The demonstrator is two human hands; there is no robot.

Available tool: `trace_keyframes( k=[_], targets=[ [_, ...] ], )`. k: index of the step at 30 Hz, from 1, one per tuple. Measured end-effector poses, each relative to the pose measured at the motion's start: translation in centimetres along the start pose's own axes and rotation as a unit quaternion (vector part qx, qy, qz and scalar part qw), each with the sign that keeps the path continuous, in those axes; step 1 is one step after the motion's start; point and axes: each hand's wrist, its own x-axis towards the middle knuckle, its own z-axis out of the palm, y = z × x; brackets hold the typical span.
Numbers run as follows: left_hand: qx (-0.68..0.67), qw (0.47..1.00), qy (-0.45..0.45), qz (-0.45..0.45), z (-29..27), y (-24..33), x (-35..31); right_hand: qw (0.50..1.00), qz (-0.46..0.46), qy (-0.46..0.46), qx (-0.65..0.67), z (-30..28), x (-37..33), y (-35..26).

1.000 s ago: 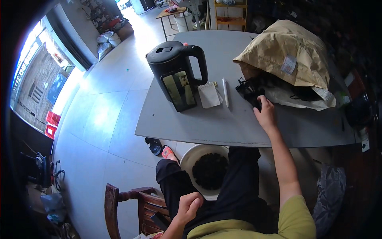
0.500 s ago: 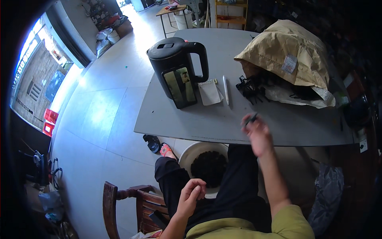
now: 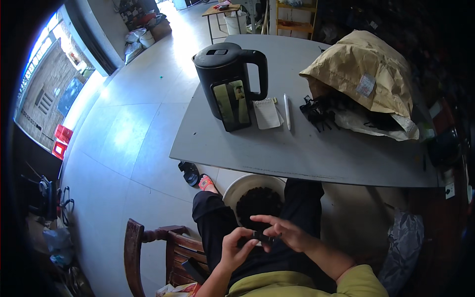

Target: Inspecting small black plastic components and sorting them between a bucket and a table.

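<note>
My left hand (image 3: 234, 251) and my right hand (image 3: 292, 236) meet above my lap. Between their fingertips is a small black piece (image 3: 262, 237), partly covered by the fingers and too small to name. The left fingers pinch one end; the right thumb and fingers grip the other, with the right index finger stretched out. Just beyond them, between my legs, a whitish basin (image 3: 229, 196) holds many small black pieces (image 3: 257, 202). On the grey table (image 3: 247, 153), a tangle of black plastic parts (image 3: 318, 113) lies at the mouth of a brown paper bag (image 3: 363, 67).
A black kettle (image 3: 217, 59) stands on the table with a phone (image 3: 231, 105) leaning on it. Right of it lie a notepad (image 3: 267, 115) and a white pen (image 3: 288, 112). The table's near edge crosses above my knees. A wooden chair (image 3: 134, 252) stands at my left.
My right hand has come back from over the table toward my lap, bringing a small black piece to my left hand. The view has shifted slightly.
</note>
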Motion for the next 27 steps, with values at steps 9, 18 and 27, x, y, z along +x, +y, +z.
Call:
trace_keyframes(
  k=[9, 18, 27],
  targets=[
    [0.057, 0.998, -0.025, 0.034, 1.2, 0.2, -0.4, 0.99, -0.012, 0.135, 0.039, 1.7, -1.0, 1.4],
    [-0.016, 0.998, -0.05, 0.017, 2.5, -0.9, -0.7, 0.881, -0.107, 0.303, -0.349, 2.3, -0.1, 3.1],
    [-0.142, 0.988, -0.032, -0.048, 3.0, -1.8, -1.6, 0.784, -0.18, 0.302, -0.512, 3.8, 0.5, 3.3]
  ],
)
